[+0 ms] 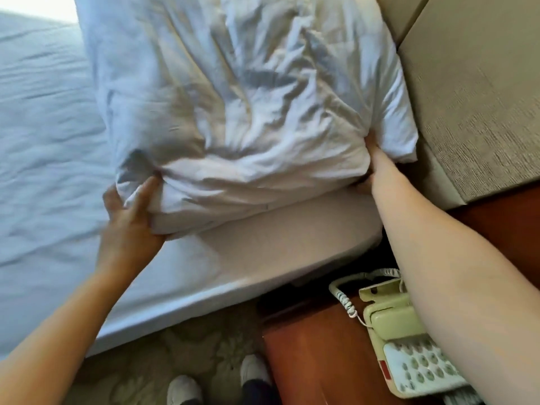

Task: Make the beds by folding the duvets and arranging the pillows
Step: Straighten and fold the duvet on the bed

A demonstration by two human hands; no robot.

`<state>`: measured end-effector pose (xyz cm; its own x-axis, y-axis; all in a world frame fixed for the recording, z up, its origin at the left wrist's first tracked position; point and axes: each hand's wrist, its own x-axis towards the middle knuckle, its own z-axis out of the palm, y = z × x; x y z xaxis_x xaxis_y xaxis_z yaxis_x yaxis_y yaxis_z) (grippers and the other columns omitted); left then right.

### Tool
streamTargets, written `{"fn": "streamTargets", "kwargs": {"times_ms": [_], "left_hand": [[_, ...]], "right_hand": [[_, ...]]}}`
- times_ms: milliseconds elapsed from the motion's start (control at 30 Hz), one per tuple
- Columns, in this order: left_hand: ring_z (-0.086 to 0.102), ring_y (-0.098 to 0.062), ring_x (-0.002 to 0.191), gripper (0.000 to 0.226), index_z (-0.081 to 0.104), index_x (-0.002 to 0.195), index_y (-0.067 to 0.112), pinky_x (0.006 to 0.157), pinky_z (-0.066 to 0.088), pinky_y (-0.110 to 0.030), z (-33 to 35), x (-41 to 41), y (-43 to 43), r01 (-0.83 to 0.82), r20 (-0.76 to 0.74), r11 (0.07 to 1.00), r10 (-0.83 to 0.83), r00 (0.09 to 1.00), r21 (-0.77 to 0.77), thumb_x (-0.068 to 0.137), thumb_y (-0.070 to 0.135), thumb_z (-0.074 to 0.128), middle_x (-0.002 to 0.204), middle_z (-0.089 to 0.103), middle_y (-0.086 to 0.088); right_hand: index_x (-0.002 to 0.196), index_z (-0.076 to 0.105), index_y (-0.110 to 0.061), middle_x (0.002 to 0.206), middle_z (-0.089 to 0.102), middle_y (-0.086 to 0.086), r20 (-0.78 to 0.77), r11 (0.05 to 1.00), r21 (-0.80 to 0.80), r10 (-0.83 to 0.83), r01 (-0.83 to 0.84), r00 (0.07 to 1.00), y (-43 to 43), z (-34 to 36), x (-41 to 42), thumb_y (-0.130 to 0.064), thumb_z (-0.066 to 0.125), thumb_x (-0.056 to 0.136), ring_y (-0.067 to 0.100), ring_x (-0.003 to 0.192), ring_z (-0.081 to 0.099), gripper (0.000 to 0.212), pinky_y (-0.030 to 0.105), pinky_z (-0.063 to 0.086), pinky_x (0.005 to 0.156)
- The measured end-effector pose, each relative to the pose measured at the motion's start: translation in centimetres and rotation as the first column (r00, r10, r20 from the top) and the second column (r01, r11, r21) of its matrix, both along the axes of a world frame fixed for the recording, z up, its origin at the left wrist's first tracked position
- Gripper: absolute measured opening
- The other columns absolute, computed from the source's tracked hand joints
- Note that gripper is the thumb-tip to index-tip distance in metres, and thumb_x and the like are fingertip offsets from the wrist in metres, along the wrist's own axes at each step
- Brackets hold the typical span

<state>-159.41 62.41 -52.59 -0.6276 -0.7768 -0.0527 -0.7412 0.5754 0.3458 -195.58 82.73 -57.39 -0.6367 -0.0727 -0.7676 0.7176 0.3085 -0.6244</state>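
White pillow (248, 97) at head of bed (43, 141), just beside padded headboard (467, 97), is held at both near corners, left grip (131, 217) and right grip (369, 171) clenched on it, apparently for squaring.

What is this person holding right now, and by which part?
A white pillow, held by its near end with both hands. The left hand grips the near left corner, and the right hand grips the edge by the near right corner.
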Motion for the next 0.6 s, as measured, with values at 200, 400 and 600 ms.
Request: {"fn": "streamTargets", "kwargs": {"times_ms": [200, 400, 600], "left_hand": [[0.037, -0.029, 0.066, 0.011, 0.054, 0.076, -0.002, 0.059, 0.025, -0.032, -0.4, -0.3, 0.0, -0.13, -0.214, 0.984, 0.102, 0.972, -0.123, 0.077, -0.008, 0.044, 0.08, 0.041, -0.015], [0.053, -0.041, 0.074, 0.012, 0.054, 0.077, 0.003, 0.06, 0.034, -0.035, -4.0, -1.0, -2.2, 0.164, 0.107, 0.986, -0.168, 0.98, 0.041, 0.076, -0.005, 0.045, 0.083, 0.049, -0.018], [0.055, -0.026, 0.092, 0.037, 0.058, 0.072, 0.023, 0.077, 0.042, -0.03, 9.3, -6.2, -7.6, 0.261, 0.443, 0.948, -0.317, 0.839, 0.183, 0.079, 0.059, 0.058, 0.089, 0.06, -0.005]], "right_hand": [[0.116, 0.053, -0.012, 0.099, 0.058, 0.006, -0.048, 0.995, -0.058, -0.084, 0.081, 0.995, 0.6, -0.3, -0.8, -0.058, 0.045, 0.09, 0.023, 0.102, 0.058, 0.053, 0.026, 0.049, 0.056], [0.14, 0.036, -0.006, 0.136, 0.047, 0.006, -0.173, 0.984, 0.143, -0.08, 0.106, 0.982, -0.4, -1.2, 0.1, -0.041, 0.046, 0.095, 0.025, 0.125, 0.047, 0.057, 0.031, 0.044, 0.092], [0.14, 0.032, -0.007, 0.144, 0.03, 0.017, -0.875, 0.852, 0.449, 0.36, 0.267, 0.323, -6.4, 12.6, 3.8, -0.025, 0.05, 0.087, 0.035, 0.131, 0.032, 0.059, 0.038, 0.025, 0.106]]}}
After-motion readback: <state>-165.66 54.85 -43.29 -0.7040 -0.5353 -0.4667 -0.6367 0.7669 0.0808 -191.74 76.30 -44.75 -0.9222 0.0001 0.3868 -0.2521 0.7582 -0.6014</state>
